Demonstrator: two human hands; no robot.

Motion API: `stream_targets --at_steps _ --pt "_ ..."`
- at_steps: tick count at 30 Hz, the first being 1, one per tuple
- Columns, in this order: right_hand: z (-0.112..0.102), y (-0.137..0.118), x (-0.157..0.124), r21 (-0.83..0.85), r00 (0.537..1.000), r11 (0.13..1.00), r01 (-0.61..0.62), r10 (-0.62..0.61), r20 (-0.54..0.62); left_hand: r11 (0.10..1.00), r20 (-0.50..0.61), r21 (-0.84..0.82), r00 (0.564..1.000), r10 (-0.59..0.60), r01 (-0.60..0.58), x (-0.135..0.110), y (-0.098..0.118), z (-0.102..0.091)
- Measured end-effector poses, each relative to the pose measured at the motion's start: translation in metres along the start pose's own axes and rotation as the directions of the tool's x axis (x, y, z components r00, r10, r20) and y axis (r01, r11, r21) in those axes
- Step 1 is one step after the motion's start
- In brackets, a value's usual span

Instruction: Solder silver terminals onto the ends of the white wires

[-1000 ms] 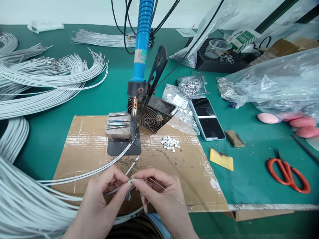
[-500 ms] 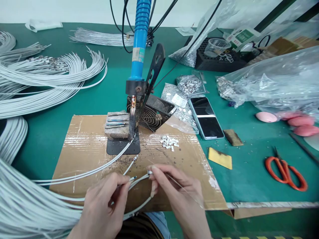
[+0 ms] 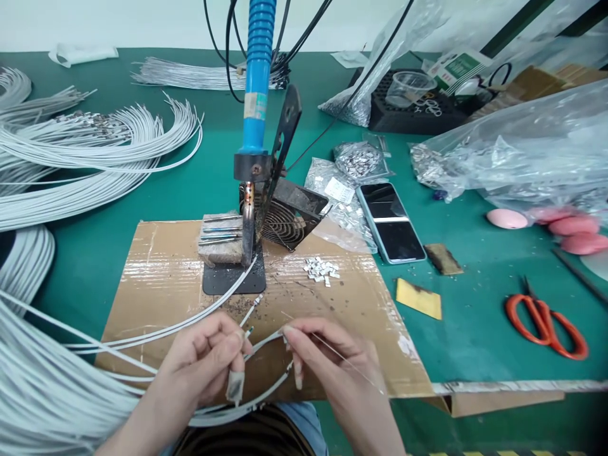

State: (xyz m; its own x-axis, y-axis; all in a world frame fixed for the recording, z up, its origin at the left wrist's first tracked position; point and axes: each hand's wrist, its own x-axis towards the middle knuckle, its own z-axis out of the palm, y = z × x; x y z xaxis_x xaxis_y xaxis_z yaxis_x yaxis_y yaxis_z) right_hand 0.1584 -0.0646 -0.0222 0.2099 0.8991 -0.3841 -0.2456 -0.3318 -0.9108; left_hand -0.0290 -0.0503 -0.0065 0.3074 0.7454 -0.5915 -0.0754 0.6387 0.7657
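Observation:
My left hand (image 3: 209, 358) is closed, thumb pressed to forefinger, with the bared tip of a white cable (image 3: 249, 330) poking out just above the fingers. One of its fingertips wears a whitish wrap (image 3: 235, 386). To the right, my right hand (image 3: 332, 361) pinches the end of another white cable (image 3: 268, 340) between thumb and forefinger. A thin silvery wire (image 3: 349, 362) runs across the back of that hand. Beyond both hands, a soldering iron with a blue handle (image 3: 259, 69) stands tip-down in its holder, above the black base (image 3: 232, 278). Two cables reach its tip.
Small metal pieces (image 3: 322, 270) lie on the cardboard (image 3: 156, 266). Right of it are a phone (image 3: 392, 223), a yellow sponge (image 3: 418, 298) and orange-handled scissors (image 3: 546, 323). Bundles of white cable (image 3: 57, 386) cover the left side. A black fan (image 3: 285, 218) stands behind the iron.
My left hand has turned and shifted slightly up, its wrapped finger now showing. The cable it pinched now shows only its tip. My right hand has barely moved.

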Motion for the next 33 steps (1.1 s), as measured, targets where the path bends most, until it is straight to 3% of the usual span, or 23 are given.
stream_targets --at_steps 2,7,17,24,33 --pt "0.007 0.003 -0.001 0.008 0.997 1.000 0.023 -0.023 0.078 0.994 -0.060 -0.106 0.998 -0.018 0.012 0.001 0.002 0.001" --pt "0.019 0.013 0.001 0.018 0.968 0.995 0.093 -0.095 0.234 0.991 -0.116 -0.117 0.992 0.056 -0.069 -0.002 -0.003 0.006" --pt "0.022 0.010 -0.003 0.017 0.967 0.993 0.119 -0.120 0.224 0.978 -0.133 -0.028 0.971 0.201 -0.206 0.000 -0.017 0.003" --pt "0.025 0.000 -0.009 -0.017 0.986 0.999 0.035 -0.032 0.162 0.975 -0.288 0.058 0.932 0.221 -0.214 -0.002 -0.012 0.014" --pt "0.023 0.027 -0.008 0.128 0.976 0.988 0.083 -0.106 0.188 0.969 -0.291 0.024 0.926 0.241 -0.245 -0.003 -0.014 0.017"
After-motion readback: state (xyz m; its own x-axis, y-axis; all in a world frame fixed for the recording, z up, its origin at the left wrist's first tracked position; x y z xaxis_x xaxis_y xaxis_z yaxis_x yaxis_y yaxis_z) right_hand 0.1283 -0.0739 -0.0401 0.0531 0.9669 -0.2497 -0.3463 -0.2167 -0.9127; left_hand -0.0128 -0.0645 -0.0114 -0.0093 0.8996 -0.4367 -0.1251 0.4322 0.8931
